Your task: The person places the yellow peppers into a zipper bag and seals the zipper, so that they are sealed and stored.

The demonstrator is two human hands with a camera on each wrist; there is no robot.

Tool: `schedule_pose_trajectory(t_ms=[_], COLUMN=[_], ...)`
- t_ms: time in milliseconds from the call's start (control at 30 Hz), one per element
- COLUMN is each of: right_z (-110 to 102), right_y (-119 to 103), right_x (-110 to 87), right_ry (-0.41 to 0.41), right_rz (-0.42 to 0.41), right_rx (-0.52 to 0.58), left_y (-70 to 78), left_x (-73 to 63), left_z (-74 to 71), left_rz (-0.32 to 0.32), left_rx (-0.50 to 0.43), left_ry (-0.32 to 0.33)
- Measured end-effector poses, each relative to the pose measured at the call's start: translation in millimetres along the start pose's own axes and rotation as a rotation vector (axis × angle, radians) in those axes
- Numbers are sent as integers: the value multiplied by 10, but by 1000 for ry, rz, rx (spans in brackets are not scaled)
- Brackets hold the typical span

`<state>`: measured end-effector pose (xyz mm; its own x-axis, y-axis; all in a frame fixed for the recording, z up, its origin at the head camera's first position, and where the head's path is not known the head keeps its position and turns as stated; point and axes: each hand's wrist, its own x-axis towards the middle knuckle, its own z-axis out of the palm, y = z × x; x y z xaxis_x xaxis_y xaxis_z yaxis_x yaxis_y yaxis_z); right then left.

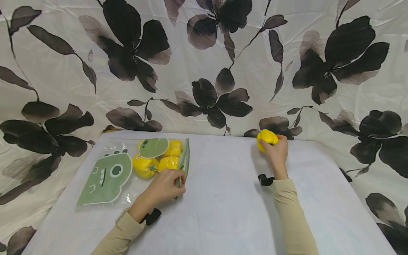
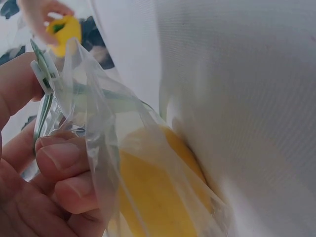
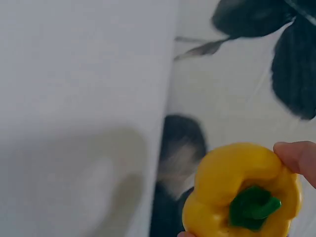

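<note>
The left hand [image 1: 165,185] pinches a bag's edge [image 1: 186,156]; the right hand [image 1: 278,151], stretched farther forward, grips a yellow pepper [image 1: 267,137].

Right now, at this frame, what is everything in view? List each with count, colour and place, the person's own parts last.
Bag: 1, clear with green print, on the table's left part
Bagged peppers: at least 3, yellow, inside the bag, partly hidden by its print
Loose pepper: 1, yellow with green stem, in the right hand near the table's far edge
Table: 1, white, under the bag
Backdrop: 1, off-white with dark flowers, behind the table
Wrist devices: 2, black, one at each wrist
Sleeves: 2, beige, one on each forearm
Left hand: 1, bare, gripping the bag's right edge
Right hand: 1, bare, holding the loose pepper
</note>
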<state>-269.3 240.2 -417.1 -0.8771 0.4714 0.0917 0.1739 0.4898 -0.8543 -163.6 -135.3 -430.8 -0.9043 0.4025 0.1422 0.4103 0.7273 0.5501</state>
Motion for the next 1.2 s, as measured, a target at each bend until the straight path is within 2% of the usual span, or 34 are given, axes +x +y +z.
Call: schedule_pose_trajectory(t_ms=[300, 533, 700, 800, 1033, 1200], right_z=[259, 585, 855, 1004, 1297, 1411], right_y=[-594, -871, -896, -852, -753, -759], right_x=[-301, -597, -769, -852, -1041, -1170], right_ry=[-197, -390, -555, -619, -705, -722], right_rz=[-1, 9, 56, 88, 149, 134], right_rx=[250, 313, 376, 386, 338, 328], left_y=[-2, -7, -6, -3, 6, 7], left_x=[4, -2, -5, 6, 20, 17], left_z=[4, 2, -9, -14, -12, -7], left_rz=[2, -2, 0, 13, 8, 8], left_rx=[6, 0, -2, 7, 16, 19], left_ry=[3, -2, -1, 10, 12, 14])
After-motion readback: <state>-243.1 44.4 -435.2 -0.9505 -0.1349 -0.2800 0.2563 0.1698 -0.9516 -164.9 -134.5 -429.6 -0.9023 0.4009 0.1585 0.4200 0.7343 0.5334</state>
